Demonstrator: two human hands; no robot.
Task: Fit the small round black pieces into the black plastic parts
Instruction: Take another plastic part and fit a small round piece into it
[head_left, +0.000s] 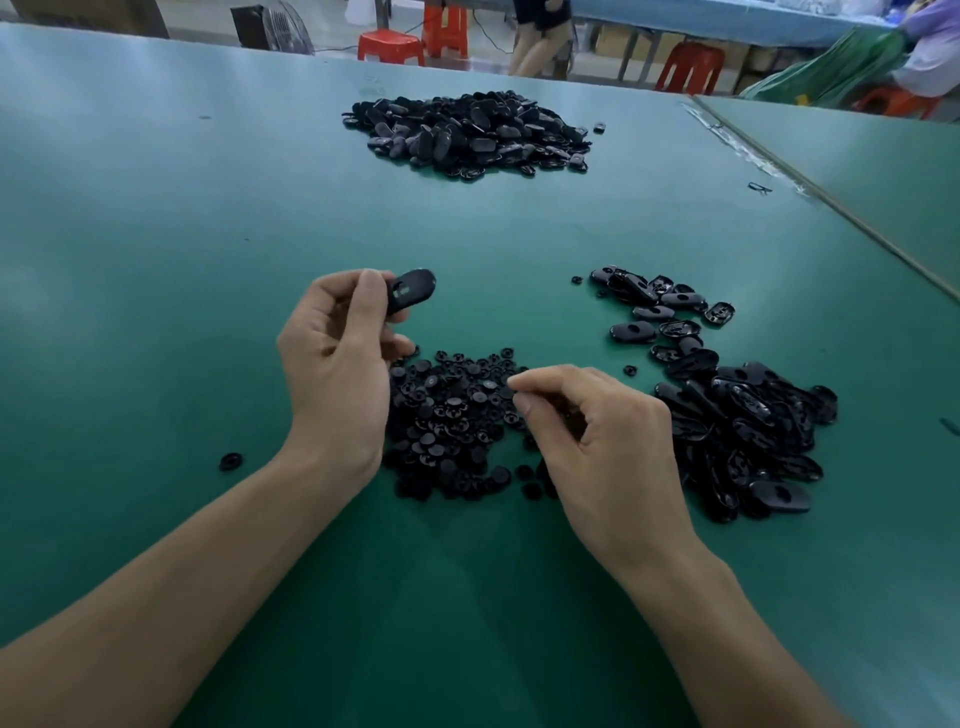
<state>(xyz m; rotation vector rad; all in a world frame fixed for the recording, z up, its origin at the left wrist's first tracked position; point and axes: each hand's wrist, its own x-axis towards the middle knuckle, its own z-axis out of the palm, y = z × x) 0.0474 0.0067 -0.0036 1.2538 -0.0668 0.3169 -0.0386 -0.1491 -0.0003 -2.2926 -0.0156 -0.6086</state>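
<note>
In the middle of the frame the left grip (337, 353) covers the near end of the black plastic part (413, 288), so only its far end shows. The right grip (597, 431) curls over the right side of the pile of small round black pieces (452, 415), hiding those beneath, and whether its fingertips pinch one cannot be told. The standing person (540, 36) is cut off by the top edge.
</note>
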